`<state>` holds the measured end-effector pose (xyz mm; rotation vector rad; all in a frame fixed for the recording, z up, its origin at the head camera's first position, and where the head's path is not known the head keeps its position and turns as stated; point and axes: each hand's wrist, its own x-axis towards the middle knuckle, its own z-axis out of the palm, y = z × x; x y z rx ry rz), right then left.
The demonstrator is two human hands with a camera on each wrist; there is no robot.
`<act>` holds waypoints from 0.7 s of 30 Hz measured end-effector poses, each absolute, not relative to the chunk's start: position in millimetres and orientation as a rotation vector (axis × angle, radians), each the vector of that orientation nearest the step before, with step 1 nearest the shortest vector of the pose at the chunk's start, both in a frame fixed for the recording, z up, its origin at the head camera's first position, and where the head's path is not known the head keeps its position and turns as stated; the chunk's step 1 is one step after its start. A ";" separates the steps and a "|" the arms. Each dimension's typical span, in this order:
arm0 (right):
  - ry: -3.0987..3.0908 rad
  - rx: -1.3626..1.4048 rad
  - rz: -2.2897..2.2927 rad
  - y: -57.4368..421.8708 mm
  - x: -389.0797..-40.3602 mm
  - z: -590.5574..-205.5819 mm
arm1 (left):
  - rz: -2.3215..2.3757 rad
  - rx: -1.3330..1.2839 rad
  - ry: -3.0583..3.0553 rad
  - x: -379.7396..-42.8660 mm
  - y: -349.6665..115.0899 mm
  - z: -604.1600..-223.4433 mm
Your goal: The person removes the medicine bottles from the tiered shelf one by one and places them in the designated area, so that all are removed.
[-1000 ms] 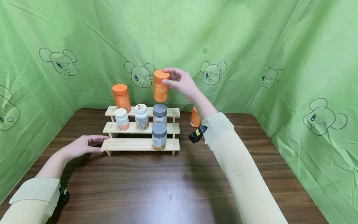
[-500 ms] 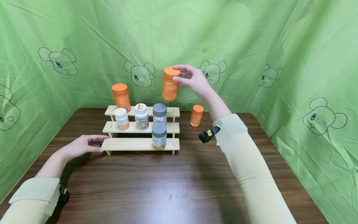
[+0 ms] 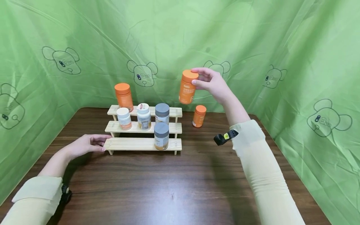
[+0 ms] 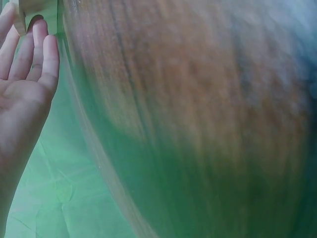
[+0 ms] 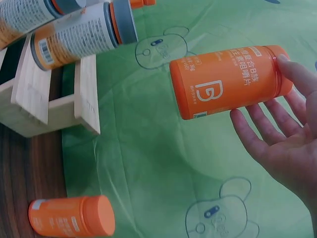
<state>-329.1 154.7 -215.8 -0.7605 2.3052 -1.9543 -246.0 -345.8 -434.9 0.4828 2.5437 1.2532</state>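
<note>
"Two states were recorded?"

"Confirmed. The right hand [image 3: 212, 82] pinched an orange jar [image 3: 187, 92] by its lid, aloft near the right end of the wooden rack [image 3: 130, 144]. The left hand [image 3: 84, 146], fingers loosely extended, touched the rack's left end."

"And beyond the hands?"

"Another orange jar [image 3: 124, 98] stood on the top tier. A smaller orange bottle [image 3: 199, 117] stood upright on the surface [image 3: 180, 184], right of the rack, before green cloth [image 3: 180, 31]."
</note>
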 end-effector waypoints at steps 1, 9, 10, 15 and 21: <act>2.306 -0.761 -1.953 158.3 -328.4 -216.5 | 1.257 0.478 2.542 -245.9 -345.5 -434.9; 2.258 -0.781 -2.003 184.1 -324.7 -221.2 | 1.294 0.463 2.511 -245.5 -343.3 -434.1; 2.257 -0.781 -2.008 187.3 -324.5 -222.1 | 1.300 0.465 2.506 -245.6 -343.0 -433.9; 2.264 -0.769 -2.027 202.7 -322.4 -225.4 | 1.316 0.459 2.494 -246.6 -341.3 -433.0; 2.277 -0.764 -2.045 220.7 -319.4 -230.8 | 1.292 0.460 2.518 -249.1 -338.5 -433.3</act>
